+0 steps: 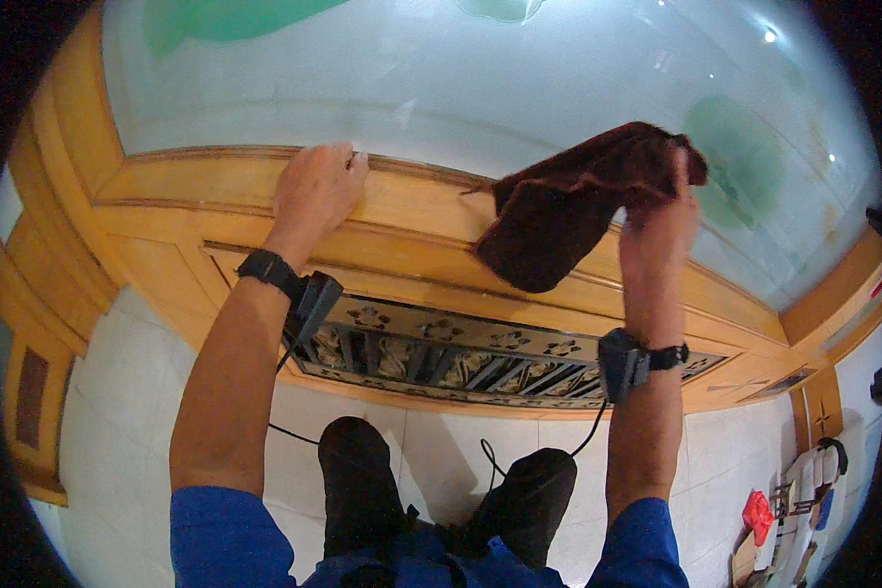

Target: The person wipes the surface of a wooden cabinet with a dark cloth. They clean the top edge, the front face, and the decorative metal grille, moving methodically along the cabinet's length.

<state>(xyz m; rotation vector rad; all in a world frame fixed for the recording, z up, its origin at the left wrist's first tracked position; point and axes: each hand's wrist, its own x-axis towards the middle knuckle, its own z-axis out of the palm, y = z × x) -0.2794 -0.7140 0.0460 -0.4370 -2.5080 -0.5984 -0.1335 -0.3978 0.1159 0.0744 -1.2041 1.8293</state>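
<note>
A dark brown cloth (558, 228) hangs in folds from my right hand (661, 213), which grips it at its upper right end. The cloth lies across the lower part of a pale, glossy glass panel (411, 95) with green leaf-like shapes, and its lower end droops over the wooden frame. My left hand (314, 184) rests on the wooden ledge (213, 180) at the panel's lower edge. Its fingers are curled in, the tips hidden, and nothing shows in it.
Below the ledge runs a carved dark grille (441, 360) set in wood. Black devices are strapped to both wrists, with cables (595, 434) trailing down. Pale floor tiles (426, 456) lie underneath. A wooden post (37, 389) stands left; a red bag (758, 517) is at lower right.
</note>
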